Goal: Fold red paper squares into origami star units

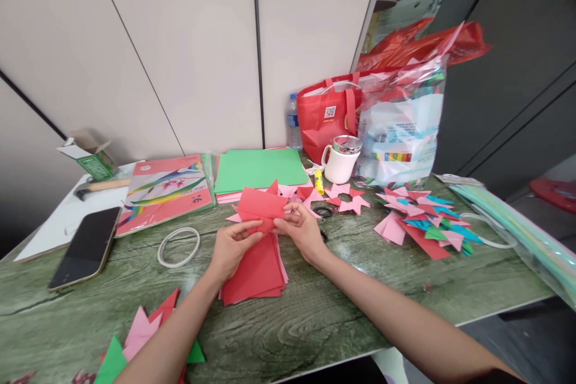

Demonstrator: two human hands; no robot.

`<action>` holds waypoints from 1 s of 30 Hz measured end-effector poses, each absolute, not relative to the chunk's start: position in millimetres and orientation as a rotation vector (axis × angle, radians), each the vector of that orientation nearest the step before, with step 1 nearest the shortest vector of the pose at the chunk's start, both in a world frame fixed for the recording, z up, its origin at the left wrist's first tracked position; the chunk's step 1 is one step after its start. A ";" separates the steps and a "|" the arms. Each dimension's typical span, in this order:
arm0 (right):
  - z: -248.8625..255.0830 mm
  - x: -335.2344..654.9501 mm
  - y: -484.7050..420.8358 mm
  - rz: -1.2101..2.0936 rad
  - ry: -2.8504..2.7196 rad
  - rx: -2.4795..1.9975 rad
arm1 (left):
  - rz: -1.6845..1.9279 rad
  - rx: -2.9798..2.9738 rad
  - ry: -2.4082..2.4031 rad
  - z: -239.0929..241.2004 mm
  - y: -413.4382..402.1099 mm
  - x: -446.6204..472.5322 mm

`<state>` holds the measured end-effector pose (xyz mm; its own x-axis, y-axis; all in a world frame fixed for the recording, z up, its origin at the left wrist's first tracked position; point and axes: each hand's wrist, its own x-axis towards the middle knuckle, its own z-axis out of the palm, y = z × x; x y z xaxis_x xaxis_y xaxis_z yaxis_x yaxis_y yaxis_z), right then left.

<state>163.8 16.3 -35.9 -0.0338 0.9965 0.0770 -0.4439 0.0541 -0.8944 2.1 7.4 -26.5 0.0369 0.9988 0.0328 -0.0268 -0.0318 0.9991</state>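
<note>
A partly folded sheet of red paper (pixel 261 204) is held up between my two hands, its lower edge bent over. My left hand (pixel 236 246) pinches the lower left of the sheet. On the right side, my right hand (pixel 300 229) grips it with thumb and fingers. Just below lies a stack of red and pink paper (pixel 256 273) on the table. Behind the held sheet are pink and red folded paper pieces, partly hidden, and a star-shaped ring of folded paper (pixel 347 198). Under my left forearm sit more folded pieces (pixel 143 330) in pink, red and green.
Along the back stand green paper sheets (pixel 258 169), a glue stick (pixel 318 182), a white mug (pixel 342 161), a water bottle (pixel 293 123) and a red bag (pixel 326 114). A phone (pixel 85 247), a paper pack (pixel 164 192) and a white ring (pixel 179 247) lie left; a colourful folded-paper pile (pixel 427 219) lies right.
</note>
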 end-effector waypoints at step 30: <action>-30.7 162.6 10.8 1.084 -1.074 -0.935 | 1.255 1.327 1.152 -24.6 5.9 6.9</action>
<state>162.6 10.8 -30.7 0.1156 0.9728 0.2007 -0.2097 0.2214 -0.9524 6.9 5.9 -24.6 0.0321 0.9932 0.1116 0.0264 -0.1125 0.9933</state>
